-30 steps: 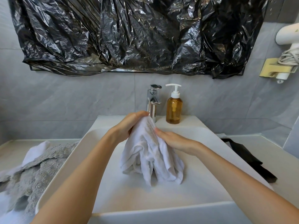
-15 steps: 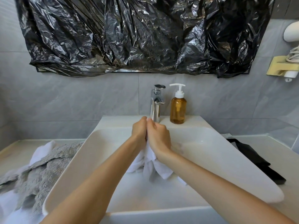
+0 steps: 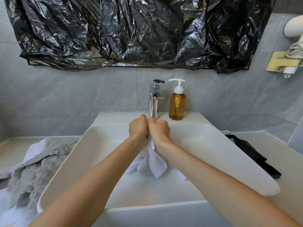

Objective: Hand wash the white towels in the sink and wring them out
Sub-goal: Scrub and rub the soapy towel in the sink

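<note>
Over the sink (image 3: 229, 163), just in front of the faucet (image 3: 155, 99), I had both fists stacked side by side on the white towel (image 3: 154, 163). My left hand (image 3: 138, 128) and right hand (image 3: 159, 131) touched knuckle to knuckle, fingers curled tight round the bunched top of the cloth, so a twist would squeeze water straight down into the basin rather than onto the counter. The towel's loose tails hung below my wrists and brushed the sink floor. I judged this to be the wringing step for this piece. No water ran from the spout that I could see. A soap bottle (image 3: 177, 104) stood right of the faucet, and a grey towel pile (image 3: 37, 171) lay on the counter at my left, with white cloth showing at its edges, probably waiting its turn.

A second earlier my hands had been apart, the left pinching the towel's top, the right lower on its side, much of the cloth hanging open. Since then they had closed together and gathered it into a rope.
</note>
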`<action>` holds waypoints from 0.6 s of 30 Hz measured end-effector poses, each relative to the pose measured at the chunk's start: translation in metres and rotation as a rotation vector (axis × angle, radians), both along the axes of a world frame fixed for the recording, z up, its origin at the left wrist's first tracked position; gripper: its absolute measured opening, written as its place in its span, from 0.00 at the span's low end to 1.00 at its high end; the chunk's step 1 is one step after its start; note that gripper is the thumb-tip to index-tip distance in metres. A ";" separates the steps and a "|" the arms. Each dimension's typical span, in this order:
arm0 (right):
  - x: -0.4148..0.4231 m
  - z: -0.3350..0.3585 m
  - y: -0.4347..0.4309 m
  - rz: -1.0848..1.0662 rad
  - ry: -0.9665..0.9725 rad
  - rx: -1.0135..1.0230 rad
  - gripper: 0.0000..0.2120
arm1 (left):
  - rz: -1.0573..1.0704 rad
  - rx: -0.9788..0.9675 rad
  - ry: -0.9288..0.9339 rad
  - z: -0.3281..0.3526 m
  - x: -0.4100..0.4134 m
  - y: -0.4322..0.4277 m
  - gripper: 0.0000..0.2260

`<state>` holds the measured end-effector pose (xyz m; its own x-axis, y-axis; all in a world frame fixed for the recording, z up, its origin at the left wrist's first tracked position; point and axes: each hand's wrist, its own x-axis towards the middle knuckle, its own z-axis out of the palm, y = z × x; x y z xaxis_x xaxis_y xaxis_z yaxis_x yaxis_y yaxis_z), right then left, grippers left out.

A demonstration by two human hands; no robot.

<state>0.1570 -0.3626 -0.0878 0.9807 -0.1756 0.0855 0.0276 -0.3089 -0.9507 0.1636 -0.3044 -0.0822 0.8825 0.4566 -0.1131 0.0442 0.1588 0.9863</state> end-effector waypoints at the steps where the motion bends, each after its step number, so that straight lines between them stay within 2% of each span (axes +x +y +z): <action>1: 0.003 0.004 -0.002 -0.036 0.015 0.015 0.16 | -0.020 0.018 -0.016 -0.001 -0.002 -0.004 0.14; 4: 0.009 0.003 -0.014 -0.064 0.031 0.047 0.17 | -0.089 0.020 -0.029 -0.002 -0.001 -0.012 0.13; 7: 0.000 -0.006 -0.011 0.031 0.002 -0.024 0.18 | -0.037 -0.020 0.029 -0.004 0.007 -0.002 0.14; 10: 0.010 -0.002 -0.011 0.010 0.009 -0.035 0.17 | -0.051 0.004 0.003 -0.007 0.004 -0.006 0.14; 12: 0.017 0.004 -0.024 -0.016 0.010 -0.028 0.18 | -0.215 -0.003 0.007 -0.006 0.005 -0.008 0.14; 15: 0.028 0.007 -0.053 0.029 -0.016 -0.018 0.19 | -0.527 -0.042 0.031 0.002 0.007 0.014 0.22; 18: 0.032 0.013 -0.075 0.133 -0.065 -0.034 0.20 | -0.642 0.029 0.019 0.013 0.011 0.035 0.16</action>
<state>0.1887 -0.4375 -0.0751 0.9874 -0.0404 0.1528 0.1311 -0.3305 -0.9346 0.1745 -0.2694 -0.0691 0.9790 -0.1591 -0.1272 0.1394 0.0680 0.9879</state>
